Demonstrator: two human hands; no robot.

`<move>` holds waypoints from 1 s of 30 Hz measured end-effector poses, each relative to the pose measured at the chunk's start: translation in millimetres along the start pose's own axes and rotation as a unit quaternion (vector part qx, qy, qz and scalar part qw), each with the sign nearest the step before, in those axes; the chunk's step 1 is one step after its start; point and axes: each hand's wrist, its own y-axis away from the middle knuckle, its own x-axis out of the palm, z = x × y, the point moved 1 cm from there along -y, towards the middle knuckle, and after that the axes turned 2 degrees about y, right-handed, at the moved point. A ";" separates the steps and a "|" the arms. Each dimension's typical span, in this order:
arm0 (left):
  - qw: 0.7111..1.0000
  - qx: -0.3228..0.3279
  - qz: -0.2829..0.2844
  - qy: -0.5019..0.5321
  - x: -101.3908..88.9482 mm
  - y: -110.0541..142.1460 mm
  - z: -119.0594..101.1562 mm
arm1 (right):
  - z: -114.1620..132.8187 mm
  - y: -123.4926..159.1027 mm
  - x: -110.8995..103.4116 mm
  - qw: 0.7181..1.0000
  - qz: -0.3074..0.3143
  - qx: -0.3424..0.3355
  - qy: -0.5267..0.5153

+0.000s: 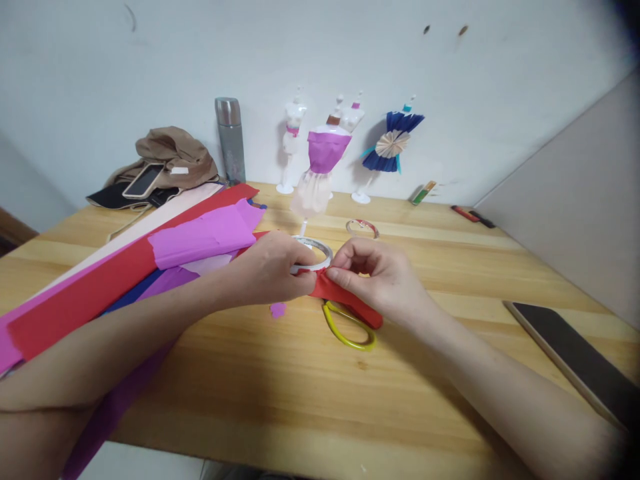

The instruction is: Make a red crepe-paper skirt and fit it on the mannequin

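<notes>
The left hand (273, 268) grips a tape roll (327, 249); the right hand (383, 275) pinches red paper (344, 293), apparently gathering it. Taping would need steadiness.

At the upper left of the frame, a grey cylindrical flask with a silver cap (232, 150) stands beside a crumpled brown cloth bundle (175, 152) fronted by a pale-framed, dark-screened phone (145, 181). A flat black rectangular device with a pale edge (575, 360) lies lower right.
</notes>
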 end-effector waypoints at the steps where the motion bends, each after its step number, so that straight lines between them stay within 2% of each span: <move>1: 1.000 -0.001 0.001 0.001 0.0 0.0 -0.3 | 0.3 0.1 0.2 1.000 0.003 0.007 -0.007; 6: 1.000 -0.008 0.008 -0.012 -0.4 0.5 -2.9 | 0.7 0.9 0.7 0.999 0.015 0.037 -0.032; 10: 1.000 0.011 -0.004 -0.016 0.2 0.5 -4.0 | 0.0 0.5 1.0 0.996 0.018 0.061 -0.064; 16: 0.997 0.053 -0.048 -0.026 2.0 0.8 -3.3 | 0.6 -0.8 2.4 0.989 0.016 0.104 -0.107; 21: 0.991 0.104 -0.087 -0.017 1.7 1.1 -6.4 | -3.7 -1.3 4.5 0.981 0.007 0.113 -0.159; 26: 0.994 0.100 -0.052 0.006 1.8 -1.4 -2.4 | -11.5 -3.9 3.9 0.974 0.016 0.121 -0.190; 30: 0.998 0.036 0.007 0.058 -0.6 -2.7 6.4 | -11.7 -5.5 -0.2 0.974 0.035 0.120 -0.189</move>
